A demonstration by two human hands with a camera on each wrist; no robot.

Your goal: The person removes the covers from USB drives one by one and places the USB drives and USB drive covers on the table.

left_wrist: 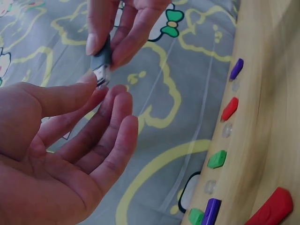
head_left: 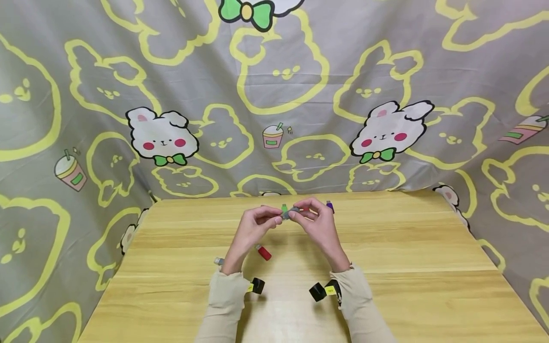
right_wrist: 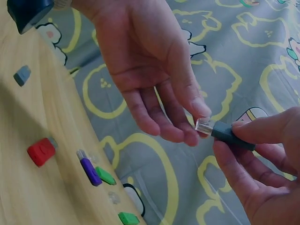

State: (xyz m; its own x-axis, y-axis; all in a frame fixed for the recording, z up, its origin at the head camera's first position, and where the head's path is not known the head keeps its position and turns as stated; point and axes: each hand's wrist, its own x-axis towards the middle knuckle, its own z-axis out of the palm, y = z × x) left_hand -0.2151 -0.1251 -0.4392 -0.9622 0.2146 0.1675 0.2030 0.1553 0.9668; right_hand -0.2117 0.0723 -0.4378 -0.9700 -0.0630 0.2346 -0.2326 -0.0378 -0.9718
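Over the worktop (head_left: pixel 420 295), the left hand (head_left: pixel 254 225) pinches the grey USB stick (right_wrist: pixel 223 132)'s plug end (right_wrist: pixel 205 126), the right hand (head_left: pixel 318 226) its body (best kept in line).

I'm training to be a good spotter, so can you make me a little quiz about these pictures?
1. What colour is the held USB stick: a) purple, b) gray, c) green?
2. True or false: the right hand holds nothing.
3. Fill the gap: in the head view, the red stick nearer the sleeves lies on the wooden ...

Key: 1. b. 2. False; it pinches that USB stick. 3. Table.
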